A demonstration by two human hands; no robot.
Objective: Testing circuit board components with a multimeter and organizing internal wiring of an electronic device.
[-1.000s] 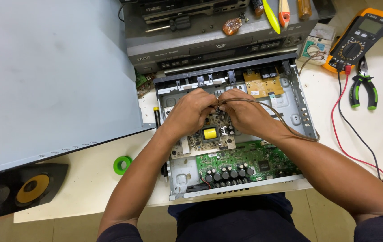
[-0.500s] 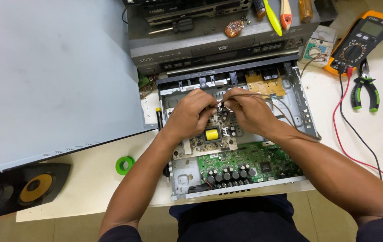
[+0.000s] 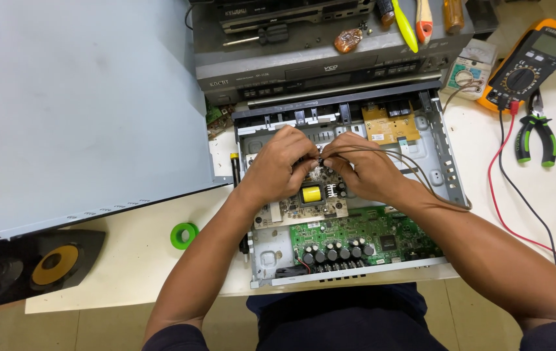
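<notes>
Middle of the counter: an opened silver metal player chassis (image 3: 444, 166) with its lid off sits on the white counter (image 3: 135, 260), running almost to the near edge.
Left hand: the left hand (image 3: 281, 162) is down inside the chassis over the pale power board with the yellow transformer (image 3: 310, 195), fingers (image 3: 304, 159) curled in narrow, pinching something tiny I can't make out.
Right hand: the right hand (image 3: 362, 169) sits just beside the left, fingertips nearly touching it, fingers bunched tight on the end of the thin brown wires (image 3: 421, 172).
Wires: they loop out from the pinch, across the right side of the chassis and back over the right wrist.
Green board: a green circuit board with black capacitors (image 3: 356, 237) fills the near part of the chassis, below both hands.
Far edge: a dark grey disc player (image 3: 304, 65) stands right behind the chassis with screwdrivers lying on top.
Left side: the big flat grey metal cover (image 3: 76, 104) takes up the counter's left half, with a small green tape roll (image 3: 184, 235) near its near edge.
Right edge: an orange and black multimeter (image 3: 528, 62) in the far right corner, red and black leads trailing toward the near side, and green-handled pliers (image 3: 537, 136) just beside it.
</notes>
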